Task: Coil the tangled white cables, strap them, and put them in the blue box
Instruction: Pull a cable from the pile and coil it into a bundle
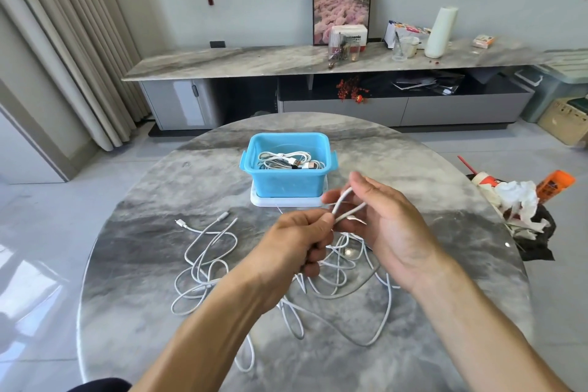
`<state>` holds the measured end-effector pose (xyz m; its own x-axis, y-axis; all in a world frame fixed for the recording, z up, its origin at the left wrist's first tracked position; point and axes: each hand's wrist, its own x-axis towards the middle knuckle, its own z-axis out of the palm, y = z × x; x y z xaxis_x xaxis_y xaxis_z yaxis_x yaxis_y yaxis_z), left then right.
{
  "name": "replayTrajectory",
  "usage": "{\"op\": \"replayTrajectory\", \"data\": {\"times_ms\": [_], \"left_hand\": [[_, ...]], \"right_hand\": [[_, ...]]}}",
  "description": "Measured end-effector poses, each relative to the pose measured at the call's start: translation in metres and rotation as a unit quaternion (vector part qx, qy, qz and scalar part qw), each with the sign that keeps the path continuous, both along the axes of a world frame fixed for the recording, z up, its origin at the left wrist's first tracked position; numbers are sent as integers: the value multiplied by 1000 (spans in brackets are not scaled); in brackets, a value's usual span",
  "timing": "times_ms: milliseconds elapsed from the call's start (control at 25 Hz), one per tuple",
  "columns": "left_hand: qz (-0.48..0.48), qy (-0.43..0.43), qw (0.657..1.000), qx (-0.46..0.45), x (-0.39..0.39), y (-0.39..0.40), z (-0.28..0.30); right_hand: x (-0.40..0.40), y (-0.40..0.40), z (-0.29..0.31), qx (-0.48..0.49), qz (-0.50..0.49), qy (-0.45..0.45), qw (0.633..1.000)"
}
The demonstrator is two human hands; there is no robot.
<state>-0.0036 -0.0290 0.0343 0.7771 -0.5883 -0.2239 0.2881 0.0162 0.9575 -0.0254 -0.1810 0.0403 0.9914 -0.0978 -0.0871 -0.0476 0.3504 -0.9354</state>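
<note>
Left hand (pixel 299 237) above the round marble table (pixel 133 232), thumb and fingers curled, pinching a folded loop of white cable (pixel 345 205). Right hand (pixel 381 216) fingers loosely extended, loop end lying across them; whether it grips cannot be told. Tangled white cables (pixel 203 264) spread on the table beneath both hands, two connector ends lying at far left. Blue box (pixel 288 162) beyond the hands, seated on a white lid (pixel 264 200), coiled cables already inside
</note>
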Motion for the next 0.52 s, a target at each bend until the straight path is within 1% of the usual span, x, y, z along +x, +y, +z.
{"op": "replayTrajectory", "data": {"times_ms": [80,120,200,280,360,400,440,480,520], "left_hand": [[-14,-19,1000,13,-1,0,-2],[-20,-26,999,17,-1,0,-2],[-24,-35,999,18,-1,0,-1],[-46,-36,998,19,-3,0,-2],[-65,-47,997,19,-6,-4,-3],[-49,-57,997,16,-6,-5,-3],[-18,-69,997,10,-4,-4,-2],[24,-81,996,-3,-1,-3,-1],[70,-87,993,-27,4,1,2]], "right_hand": [[0,4,2,103,12,11,995],[-1,5,4,138,17,10,990],[0,7,3,148,5,13,989],[0,10,0,158,-28,23,987],[1,8,-2,168,-48,8,985],[3,7,-1,154,-31,-8,988],[4,4,-1,114,6,-22,993],[4,2,-4,38,59,-25,997],[4,0,-9,-67,120,-11,990]]}}
